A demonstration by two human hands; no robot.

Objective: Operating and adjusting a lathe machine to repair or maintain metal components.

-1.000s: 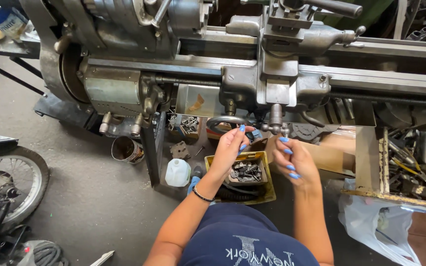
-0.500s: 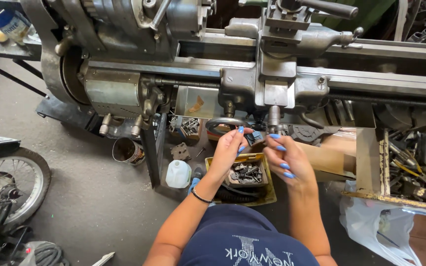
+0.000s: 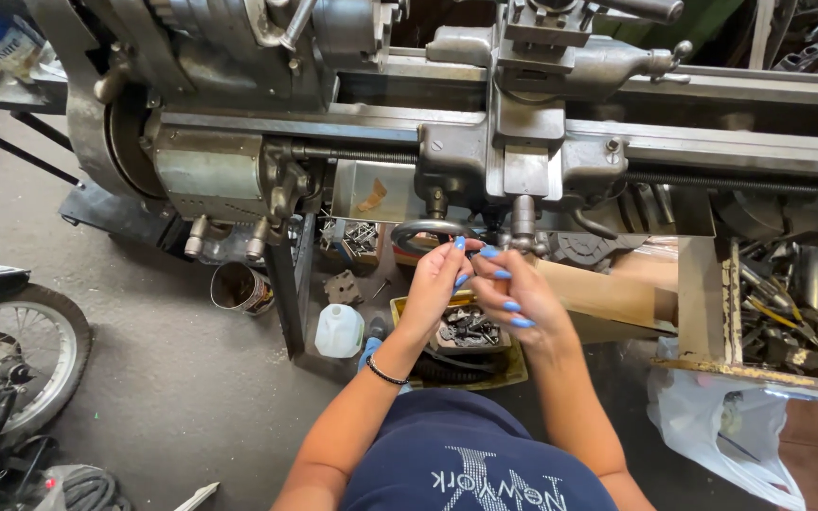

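Note:
I am in front of a grey metal lathe [image 3: 239, 170]. My left hand [image 3: 437, 284] and my right hand [image 3: 515, 301] are raised together just below the lathe carriage [image 3: 523, 151]. Their fingertips meet in a pinch beside the round handwheel [image 3: 425, 230]. Any small part between the fingers is hidden. Both hands have blue nails, and a dark band circles my left wrist. Directly under the hands, a yellow tray [image 3: 515, 371] holds several dark metal parts.
On the floor stand a white plastic jug [image 3: 339, 331] and a rusty tin can [image 3: 239, 287]. A motorcycle wheel [image 3: 11, 350] is at the left. At the right, a wooden crate of tools [image 3: 778, 303] sits above a white plastic bag [image 3: 712, 426].
My hands were a little apart up by the handwheel and the carriage lever. They have since drawn together, fingertips touching, slightly lower.

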